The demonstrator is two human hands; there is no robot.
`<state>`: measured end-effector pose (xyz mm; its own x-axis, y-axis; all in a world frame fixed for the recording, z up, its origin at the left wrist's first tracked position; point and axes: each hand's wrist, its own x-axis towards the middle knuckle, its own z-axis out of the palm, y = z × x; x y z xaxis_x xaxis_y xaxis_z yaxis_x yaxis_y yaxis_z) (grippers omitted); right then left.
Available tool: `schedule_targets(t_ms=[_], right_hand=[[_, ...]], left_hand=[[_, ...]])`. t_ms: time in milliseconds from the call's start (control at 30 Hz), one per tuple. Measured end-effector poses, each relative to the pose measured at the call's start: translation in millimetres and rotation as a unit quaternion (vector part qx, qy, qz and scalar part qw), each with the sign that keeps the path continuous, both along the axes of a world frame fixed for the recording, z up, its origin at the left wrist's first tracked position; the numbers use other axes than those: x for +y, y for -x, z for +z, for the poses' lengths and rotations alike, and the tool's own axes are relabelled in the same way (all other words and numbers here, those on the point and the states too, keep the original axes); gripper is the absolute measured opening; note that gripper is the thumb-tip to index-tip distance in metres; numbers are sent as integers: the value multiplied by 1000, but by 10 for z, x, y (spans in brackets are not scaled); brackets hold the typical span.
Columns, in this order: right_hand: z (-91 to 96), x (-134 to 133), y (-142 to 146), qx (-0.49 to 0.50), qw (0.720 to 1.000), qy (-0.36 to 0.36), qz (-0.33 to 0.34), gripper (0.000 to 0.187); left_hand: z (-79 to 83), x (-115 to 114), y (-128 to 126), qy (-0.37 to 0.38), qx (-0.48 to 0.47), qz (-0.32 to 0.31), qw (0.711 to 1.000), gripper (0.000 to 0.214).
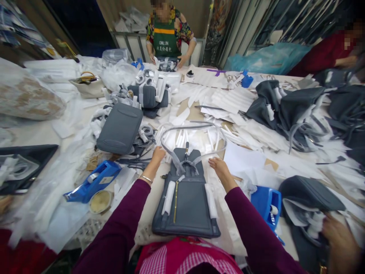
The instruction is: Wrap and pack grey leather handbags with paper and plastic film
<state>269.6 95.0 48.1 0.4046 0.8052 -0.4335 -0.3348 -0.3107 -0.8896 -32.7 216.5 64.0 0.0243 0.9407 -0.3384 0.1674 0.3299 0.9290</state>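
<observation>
A grey leather backpack [189, 201] lies flat in front of me, its top away from me. It has a gold zipper [175, 201] on the panel and white wrapping [169, 198] on its side straps. A plastic-covered strap [194, 126] loops out beyond the top. My left hand [158, 155] hovers left of the bag's top, close to the strap, fingers loosely curved with nothing visible in them. My right hand [219, 166] is raised on the other side, fingers partly bent and apart from the bag, also holding nothing visible.
Blue tape dispensers [98, 180] [265, 207] stand on both sides, a round tape roll [100, 201] by the left one. Grey bags [119, 127] and white wrapping sheets [225, 99] cover the table. Opposite works a person in a green apron [167, 40]; another person's hand [340, 236] is at right.
</observation>
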Motion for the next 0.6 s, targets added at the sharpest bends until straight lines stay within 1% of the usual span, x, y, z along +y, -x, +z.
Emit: schedule_targets(t_ms=[67,100,133,200,267,333,367,400,467,533,600], right_hand=[[81,-204,36,-36,998,44,16,31],[125,-343,64,-50,996,66,25,35],[166,-503,101,-66,993,86,37,39],[230,-869,205,-114,984,118,71,45],[279,-1250,347,-158,971,130,124,51],[329,-1577,511,-186,958,140,168,57],[357,-1702,595,-194,953,149,177,59],[387,-1794,675,-207,949,158,178,60],[440,-1879,809,-247,941,164,162,59],[469,-1855,890,-281,938,139,149,56],[463,-1775,914,-304,936,109,142,55]], left_hand=[[44,-183,102,0,50,-19,999,18],[77,-335,160,1,68,-33,997,18],[113,-526,217,-1,87,-49,995,19],[181,-994,307,-11,128,-86,988,26],[229,-1496,345,-42,207,-134,968,36],[255,-1921,333,-41,244,-152,957,47],[262,-2076,315,-35,246,-153,957,52],[267,-2187,296,-27,241,-149,959,56],[272,-2282,261,-16,225,-140,964,57],[273,-2249,245,-10,214,-133,968,50],[272,-2166,250,-10,204,-121,971,46]])
